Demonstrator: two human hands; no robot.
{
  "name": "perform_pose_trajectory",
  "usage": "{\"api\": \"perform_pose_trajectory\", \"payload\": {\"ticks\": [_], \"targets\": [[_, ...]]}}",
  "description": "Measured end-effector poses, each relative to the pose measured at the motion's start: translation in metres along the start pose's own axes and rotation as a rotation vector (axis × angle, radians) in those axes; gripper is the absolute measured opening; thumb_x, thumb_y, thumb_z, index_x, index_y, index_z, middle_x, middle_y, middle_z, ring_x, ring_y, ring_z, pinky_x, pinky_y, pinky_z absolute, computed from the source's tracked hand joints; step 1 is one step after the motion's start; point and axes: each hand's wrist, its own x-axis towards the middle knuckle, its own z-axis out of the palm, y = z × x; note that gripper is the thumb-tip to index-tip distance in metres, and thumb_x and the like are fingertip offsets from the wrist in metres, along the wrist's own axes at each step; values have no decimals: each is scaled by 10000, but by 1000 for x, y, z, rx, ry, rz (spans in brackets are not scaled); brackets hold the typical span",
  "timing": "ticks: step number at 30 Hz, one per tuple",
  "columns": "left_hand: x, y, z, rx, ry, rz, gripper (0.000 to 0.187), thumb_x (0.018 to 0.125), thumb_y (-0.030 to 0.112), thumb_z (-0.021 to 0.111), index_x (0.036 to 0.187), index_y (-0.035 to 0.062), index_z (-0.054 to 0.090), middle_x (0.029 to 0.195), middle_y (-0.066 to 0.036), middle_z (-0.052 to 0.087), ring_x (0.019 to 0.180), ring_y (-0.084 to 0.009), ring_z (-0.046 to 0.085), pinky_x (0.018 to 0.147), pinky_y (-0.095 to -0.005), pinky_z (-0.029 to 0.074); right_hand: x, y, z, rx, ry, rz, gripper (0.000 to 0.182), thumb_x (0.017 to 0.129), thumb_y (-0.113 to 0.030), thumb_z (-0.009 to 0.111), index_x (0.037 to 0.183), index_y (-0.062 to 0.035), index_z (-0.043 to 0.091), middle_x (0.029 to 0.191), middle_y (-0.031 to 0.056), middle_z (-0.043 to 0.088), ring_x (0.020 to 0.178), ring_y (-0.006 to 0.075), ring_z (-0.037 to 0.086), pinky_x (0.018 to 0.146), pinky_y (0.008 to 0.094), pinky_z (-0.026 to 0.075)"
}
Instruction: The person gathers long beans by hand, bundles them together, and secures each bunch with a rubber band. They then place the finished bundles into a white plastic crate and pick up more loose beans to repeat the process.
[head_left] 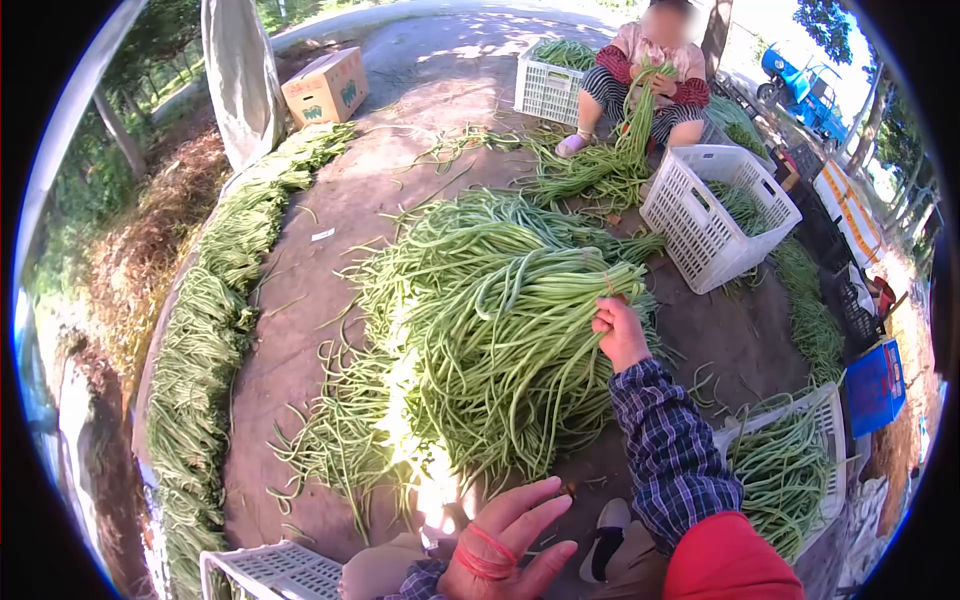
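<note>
A large heap of green long beans [500, 350] lies on the ground in front of me. On its upper right side is a bundle [570, 285] with a thin reddish band near its ends. My right hand [622, 332], in a dark plaid sleeve with red above it, is closed at the bean ends beside that bundle. The small part between its fingers is partly hidden. Low in the view, my left hand [512, 548] is open with fingers spread, holding nothing. Red rubber bands [485, 553] are wound around it.
White crates with beans stand at right [720, 215], lower right [835, 460] and back [550, 85]; another crate [280, 572] is lower left. A long row of beans [205, 360] lines the left. A seated person [660, 75] holds beans. A cardboard box [325, 88] stands behind.
</note>
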Motion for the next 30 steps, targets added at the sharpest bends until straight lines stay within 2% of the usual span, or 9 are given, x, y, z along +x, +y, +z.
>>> {"api": "perform_pose_trajectory", "payload": {"ticks": [1,2,8,13,18,21,25,27,30], "targets": [[-3,3,3,-14,21,28,414,708,52,673,1098,32,537,1125,-144,524,995,-250,534,810,-323,457,-10,-3,5,-4,-12,1,168,771,-18,564,737,-137,449,668,-58,417,495,37,346,434,201,259],[0,1,-1,52,-75,110,434,737,169,677,1112,9,530,1166,-187,490,1057,-296,511,857,-350,430,-24,-8,16,-132,-65,-53,166,763,-13,571,758,-137,462,678,-60,426,499,35,351,435,198,256],[-27,10,15,23,48,166,400,746,155,664,1092,9,526,1118,-184,512,992,-297,537,819,-352,451,-110,-24,59,-602,-170,-332,192,732,-35,639,909,-56,568,799,-43,546,612,10,433,493,204,322],[-32,12,3,-58,323,240,427,769,146,641,1136,-7,485,1123,-159,514,1040,-260,507,867,-340,405,-197,-82,94,-377,-211,-417,242,745,-52,614,974,-83,539,762,-73,507,578,3,376,457,187,274],[-31,6,-17,-357,615,202,492,812,208,595,1229,11,425,1231,-128,467,1141,-204,425,931,-351,318,-275,-185,123,-106,-520,-390,312,756,-92,580,1057,-74,504,779,-43,514,543,3,378,436,154,286],[-31,16,-14,-428,548,231,556,810,245,591,1272,20,377,1243,-130,458,1177,-217,399,974,-372,270,-322,-199,141,-287,-663,-298,358,754,-87,593,1097,-55,495,869,-16,551,623,19,462,511,159,370],[-31,23,3,-489,160,342,763,780,301,629,1363,47,208,1278,-138,412,1216,-230,355,1014,-392,214,-352,-166,164,-543,-664,-409,405,763,-99,619,1135,-25,479,964,15,564,763,61,529,653,194,430],[-26,20,15,-664,-30,403,865,747,271,679,1383,58,132,1308,-130,370,1227,-217,331,1022,-382,212,-355,-156,168,-610,-701,-236,414,775,-116,634,1139,-3,473,1020,27,557,872,93,539,764,226,425],[-26,30,27,-890,-81,313,847,726,78,698,1376,57,156,1290,-78,394,1187,-162,364,989,-320,288,-349,-140,170,-621,-673,-233,373,787,-144,641,1102,-4,498,959,11,560,823,69,522,709,213,420]]}}
